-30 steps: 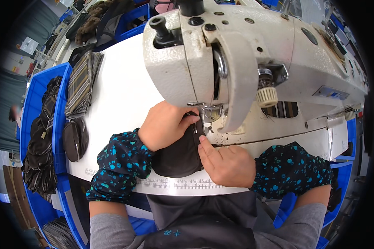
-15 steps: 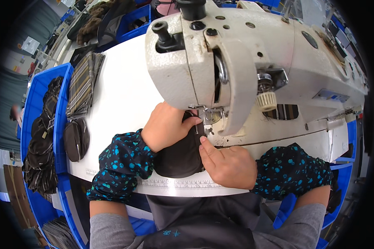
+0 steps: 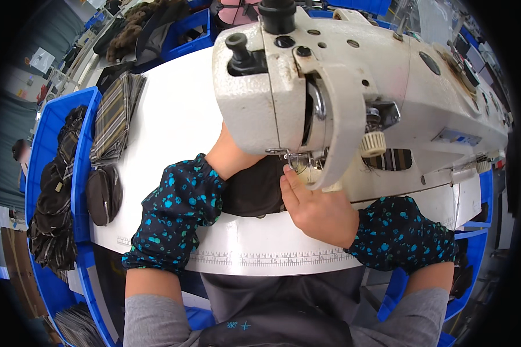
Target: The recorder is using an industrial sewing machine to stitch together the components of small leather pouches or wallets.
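Observation:
A dark brown fabric piece with a rounded edge (image 3: 252, 194) lies on the white sewing table under the head of the sewing machine (image 3: 252, 98). My left hand (image 3: 233, 155) reaches over its far left part; its fingers are hidden behind the machine head. My right hand (image 3: 321, 215) rests at the fabric's right edge with its index and middle fingers stretched forward, fingertips close to the presser foot (image 3: 297, 163). No zipper shows now. A patterned dark sleeve cover (image 3: 179, 208) is on my left forearm, and another (image 3: 405, 236) on my right.
Left of me, a blue bin (image 3: 84, 173) holds dark pouches. Beside it lie folded striped fabric (image 3: 117, 118) and a finished-looking dark pouch (image 3: 103, 195). A ruler strip (image 3: 272, 259) runs along the table's front edge. Striped fabric (image 3: 390, 159) shows beneath the machine arm.
The fabric piece has moved away from me, further under the machine head. My left hand went forward with it, its fingers passing out of sight. My right hand has shifted slightly forward.

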Demonstrator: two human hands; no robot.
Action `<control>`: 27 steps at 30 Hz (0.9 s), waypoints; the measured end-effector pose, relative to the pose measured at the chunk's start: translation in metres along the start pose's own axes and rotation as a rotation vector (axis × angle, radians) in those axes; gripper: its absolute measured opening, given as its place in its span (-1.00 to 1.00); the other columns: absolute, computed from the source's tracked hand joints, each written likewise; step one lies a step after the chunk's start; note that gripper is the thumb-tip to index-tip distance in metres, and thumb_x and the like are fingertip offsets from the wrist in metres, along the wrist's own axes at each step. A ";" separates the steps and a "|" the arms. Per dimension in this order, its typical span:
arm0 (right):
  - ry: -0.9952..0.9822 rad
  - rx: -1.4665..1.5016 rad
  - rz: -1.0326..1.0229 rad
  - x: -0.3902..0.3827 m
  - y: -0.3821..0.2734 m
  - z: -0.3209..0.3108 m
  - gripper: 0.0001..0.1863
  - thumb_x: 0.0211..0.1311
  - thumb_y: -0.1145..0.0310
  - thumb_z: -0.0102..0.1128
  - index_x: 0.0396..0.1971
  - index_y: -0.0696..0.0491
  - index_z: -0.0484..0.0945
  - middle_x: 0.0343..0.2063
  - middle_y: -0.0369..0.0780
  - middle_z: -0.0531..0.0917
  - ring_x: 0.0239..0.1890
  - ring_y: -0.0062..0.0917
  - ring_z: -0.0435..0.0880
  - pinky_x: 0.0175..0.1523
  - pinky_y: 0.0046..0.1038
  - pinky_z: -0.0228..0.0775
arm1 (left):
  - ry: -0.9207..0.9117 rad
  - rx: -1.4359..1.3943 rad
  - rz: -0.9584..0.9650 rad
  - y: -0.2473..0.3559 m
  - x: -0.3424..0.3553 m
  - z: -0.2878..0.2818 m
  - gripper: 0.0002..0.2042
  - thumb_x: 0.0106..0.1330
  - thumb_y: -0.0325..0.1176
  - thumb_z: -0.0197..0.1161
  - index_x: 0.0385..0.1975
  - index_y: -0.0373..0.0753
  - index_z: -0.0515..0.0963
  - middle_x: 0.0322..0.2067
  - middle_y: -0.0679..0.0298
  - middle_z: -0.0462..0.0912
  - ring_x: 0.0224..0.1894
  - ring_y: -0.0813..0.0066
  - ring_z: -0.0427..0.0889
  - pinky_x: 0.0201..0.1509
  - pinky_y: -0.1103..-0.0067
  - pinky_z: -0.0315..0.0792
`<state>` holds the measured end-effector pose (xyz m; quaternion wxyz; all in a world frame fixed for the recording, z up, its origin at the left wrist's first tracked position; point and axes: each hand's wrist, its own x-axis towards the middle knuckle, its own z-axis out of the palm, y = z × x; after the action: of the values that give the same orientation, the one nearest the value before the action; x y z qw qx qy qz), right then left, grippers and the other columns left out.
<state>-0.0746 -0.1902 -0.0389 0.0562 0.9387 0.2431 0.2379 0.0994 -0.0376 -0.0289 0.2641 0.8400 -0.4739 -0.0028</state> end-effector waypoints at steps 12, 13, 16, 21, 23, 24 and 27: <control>0.015 0.020 0.043 0.000 0.001 0.009 -0.65 0.02 0.44 0.19 -0.15 0.21 0.68 -0.13 0.00 0.74 -0.56 -0.60 0.65 -0.60 -0.52 0.34 | 0.082 0.081 -0.108 0.009 -0.001 -0.009 -0.69 0.08 -0.29 0.44 -0.16 -0.16 0.65 -0.24 0.20 0.66 -0.11 0.10 0.59 -0.05 0.27 0.39; 0.051 0.045 0.026 -0.002 0.002 0.012 -0.67 0.03 0.44 0.19 -0.16 0.19 0.68 -0.11 -0.02 0.74 -0.57 -0.58 0.64 -0.60 -0.50 0.35 | 0.085 0.095 -0.111 0.009 -0.002 -0.012 -0.69 0.08 -0.29 0.44 -0.16 -0.16 0.65 -0.23 0.21 0.66 -0.10 0.11 0.59 -0.05 0.27 0.38; 0.137 0.124 0.024 -0.005 0.009 0.018 -0.72 0.06 0.44 0.22 -0.19 0.14 0.67 -0.10 -0.07 0.75 -0.58 -0.55 0.64 -0.58 -0.48 0.38 | 0.090 0.120 -0.109 0.008 -0.003 -0.017 -0.69 0.08 -0.29 0.43 -0.16 -0.16 0.64 -0.23 0.21 0.66 -0.09 0.12 0.58 -0.04 0.27 0.37; 0.250 0.410 0.172 -0.004 0.017 0.023 -0.78 0.08 0.44 0.29 -0.23 0.09 0.67 -0.30 -0.18 0.77 -0.54 -0.41 0.68 -0.52 -0.41 0.43 | 0.108 0.224 0.173 0.040 -0.052 -0.040 -0.68 0.03 -0.23 0.41 -0.21 -0.16 0.59 -0.20 0.29 0.58 -0.08 0.27 0.54 0.05 0.31 0.28; 0.282 0.457 0.241 0.004 0.019 0.016 -0.79 0.07 0.44 0.33 -0.25 0.06 0.67 -0.46 -0.23 0.72 -0.48 -0.34 0.69 -0.49 -0.38 0.45 | 0.148 0.256 0.227 0.062 -0.065 -0.036 -0.59 -0.04 -0.20 0.45 -0.17 -0.15 0.56 -0.15 0.33 0.60 -0.01 0.32 0.56 0.14 0.25 0.27; 0.284 0.458 0.241 0.005 0.019 0.016 -0.79 0.07 0.44 0.33 -0.25 0.06 0.67 -0.46 -0.23 0.72 -0.48 -0.34 0.69 -0.49 -0.38 0.45 | 0.174 0.428 0.232 0.066 -0.071 -0.029 -0.58 -0.01 -0.23 0.39 -0.10 -0.14 0.55 -0.11 0.34 0.61 0.06 0.36 0.57 0.19 0.21 0.26; 0.329 0.510 0.304 0.005 0.019 0.015 -0.79 0.04 0.41 0.35 -0.27 0.05 0.66 -0.52 -0.24 0.66 -0.50 -0.32 0.66 -0.49 -0.36 0.46 | 0.229 0.532 0.309 0.058 -0.065 -0.026 -0.64 0.05 -0.29 0.31 -0.10 -0.15 0.56 -0.11 0.35 0.60 0.06 0.38 0.57 0.20 0.21 0.28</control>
<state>-0.0551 -0.2046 -0.0459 -0.2566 0.8970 0.1579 0.3234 0.0239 0.0020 0.0036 0.0843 0.7926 -0.5470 0.2557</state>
